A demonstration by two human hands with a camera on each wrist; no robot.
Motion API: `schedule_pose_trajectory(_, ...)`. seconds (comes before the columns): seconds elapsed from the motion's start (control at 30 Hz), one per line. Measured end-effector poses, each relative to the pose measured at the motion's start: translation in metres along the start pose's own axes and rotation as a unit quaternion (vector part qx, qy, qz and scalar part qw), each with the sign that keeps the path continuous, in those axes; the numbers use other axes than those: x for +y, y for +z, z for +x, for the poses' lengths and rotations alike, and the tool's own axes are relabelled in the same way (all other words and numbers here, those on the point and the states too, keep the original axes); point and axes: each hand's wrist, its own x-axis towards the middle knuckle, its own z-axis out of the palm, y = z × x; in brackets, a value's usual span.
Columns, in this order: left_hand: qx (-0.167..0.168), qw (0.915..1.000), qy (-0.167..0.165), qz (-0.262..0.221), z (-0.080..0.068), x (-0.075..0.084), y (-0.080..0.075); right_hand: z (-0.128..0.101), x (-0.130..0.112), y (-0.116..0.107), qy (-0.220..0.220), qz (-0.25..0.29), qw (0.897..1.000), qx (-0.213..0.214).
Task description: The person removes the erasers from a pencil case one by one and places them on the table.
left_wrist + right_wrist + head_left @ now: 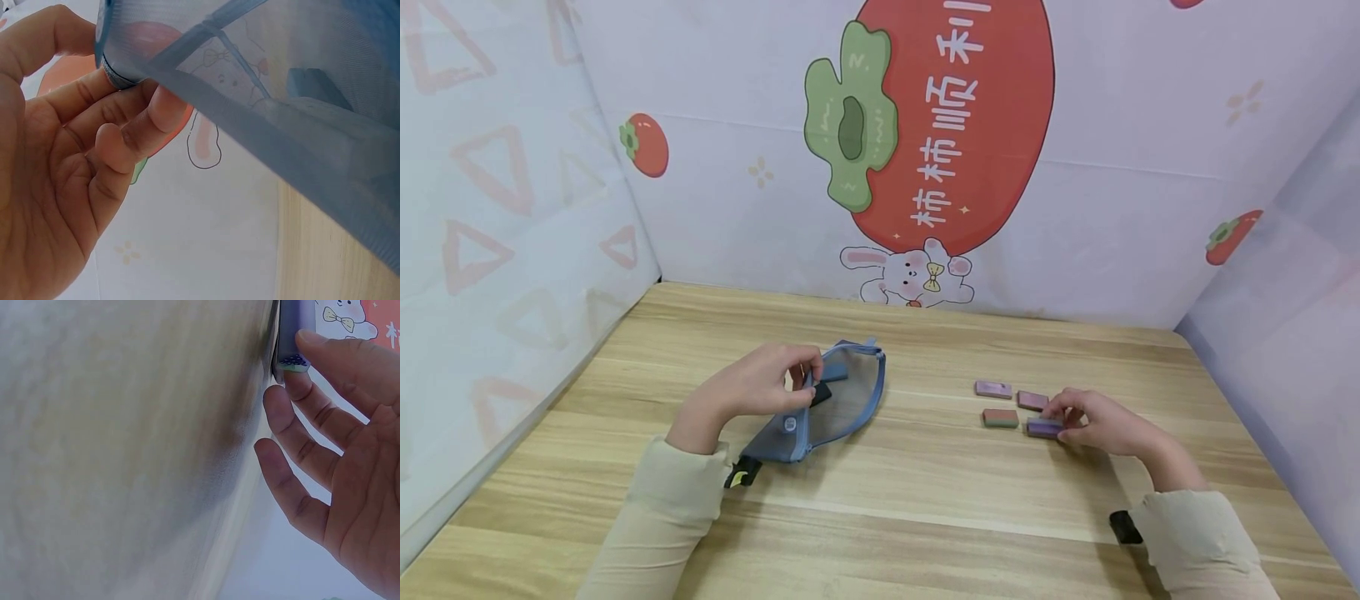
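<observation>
Pinching rim of blue mesh pouch (838,400) at worktop (925,492) left: left hand (760,385). Right hand (1093,419) grips purple block (1043,427), nearest of four at right. Risk: pouch mouth sags shut, block snags on rim.

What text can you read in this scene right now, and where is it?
"柿柿顺利" in white, on the red persimmon on the backdrop; the top character is cut off by the frame edge.
Pouch tag: too small to read.
Blocks: no text visible.
</observation>
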Motion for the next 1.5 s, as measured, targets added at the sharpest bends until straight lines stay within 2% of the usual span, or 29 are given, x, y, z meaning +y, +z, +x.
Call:
schedule_pose_trajectory(0.5,0.002,1.0,0.004,0.003,0.002,-0.001,-0.001,0.002,-0.001,0.0,0.023,-0.018,0.999,-0.015)
schedule_pose_trajectory(0.8,0.009,0.9999,0.007,-0.003,0.0,-0.003,0.002,0.0,-0.004,-0.001,0.019,-0.005,1.0,-0.023)
schedule_pose_trajectory(1.37,0.016,0.9998,0.011,-0.001,-0.001,-0.003,0.001,0.006,-0.016,-0.007,0.006,-0.005,1.0,0.003)
schedule_pose_trajectory(1.5,0.014,0.9998,0.009,-0.002,-0.001,-0.002,0.0,0.009,-0.021,-0.006,-0.003,-0.011,1.0,0.021)
